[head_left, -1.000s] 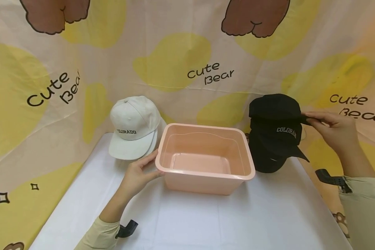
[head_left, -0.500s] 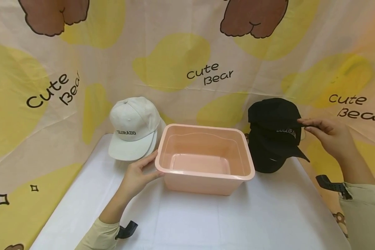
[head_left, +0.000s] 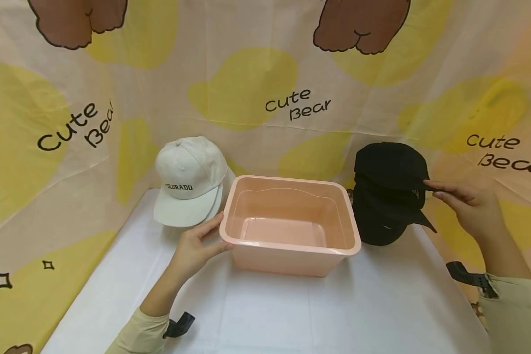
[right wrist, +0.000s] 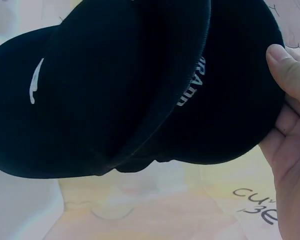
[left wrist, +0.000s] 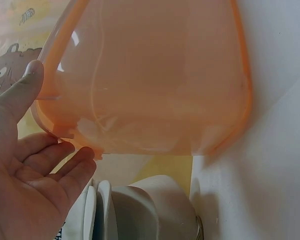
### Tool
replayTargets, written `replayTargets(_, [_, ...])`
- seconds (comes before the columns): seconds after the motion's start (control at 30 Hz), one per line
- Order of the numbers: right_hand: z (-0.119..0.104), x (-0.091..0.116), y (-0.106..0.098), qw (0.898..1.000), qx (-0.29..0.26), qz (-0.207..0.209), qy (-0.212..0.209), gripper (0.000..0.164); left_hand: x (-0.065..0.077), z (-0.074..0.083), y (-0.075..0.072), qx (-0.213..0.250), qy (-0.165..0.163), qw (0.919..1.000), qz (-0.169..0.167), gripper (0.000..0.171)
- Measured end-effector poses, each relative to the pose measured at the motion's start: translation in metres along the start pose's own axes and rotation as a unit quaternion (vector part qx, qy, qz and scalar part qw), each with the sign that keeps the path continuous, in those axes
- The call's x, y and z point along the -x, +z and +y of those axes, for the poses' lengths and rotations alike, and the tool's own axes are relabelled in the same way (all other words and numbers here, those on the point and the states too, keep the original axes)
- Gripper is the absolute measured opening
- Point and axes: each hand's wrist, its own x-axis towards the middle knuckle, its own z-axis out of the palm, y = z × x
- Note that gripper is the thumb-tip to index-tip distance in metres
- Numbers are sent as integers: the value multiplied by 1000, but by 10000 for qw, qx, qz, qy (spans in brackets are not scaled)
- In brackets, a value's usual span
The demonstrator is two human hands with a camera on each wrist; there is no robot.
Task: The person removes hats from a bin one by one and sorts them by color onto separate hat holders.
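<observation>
In the head view my right hand [head_left: 473,209] pinches the brim of a black cap [head_left: 391,160] between thumb and fingers. That cap sits on top of other black headwear [head_left: 380,209], with another brim jutting right below it; how many caps lie underneath I cannot tell. White lettering [right wrist: 191,82] shows partly between the brims in the right wrist view. A pink plastic bin [head_left: 289,259] stands mid-table, its inside bare. My left hand [head_left: 199,248] holds its front left corner, with thumb and fingers on either side of the rim, as the left wrist view also shows.
White caps [head_left: 188,167], stacked with two brims showing, stand left of the bin near my left hand. A white cloth [head_left: 265,314] covers the table. Behind hangs a printed curtain [head_left: 243,83]. Black camera mounts [head_left: 466,275] stick out from both wrists.
My right hand has lowered, bringing the top black cap down onto the stack; its brim now covers most of the lettering beneath. My left hand and the bin have stayed put.
</observation>
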Motion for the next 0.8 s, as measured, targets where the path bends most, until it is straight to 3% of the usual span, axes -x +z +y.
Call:
replayTargets(0.33, [-7,15,-1,9982,112,-149,563,26,0,3,0,29,-11,10000,3,80])
replayTargets(0.67, [-9,34,3,9982,498,-244,223,30,1,5,0,1,-17,10000,-14,80])
replayTargets(0.8, [-11,34,2,9976,538,-311,294,30,1,4,0,21,-9,10000,4,79])
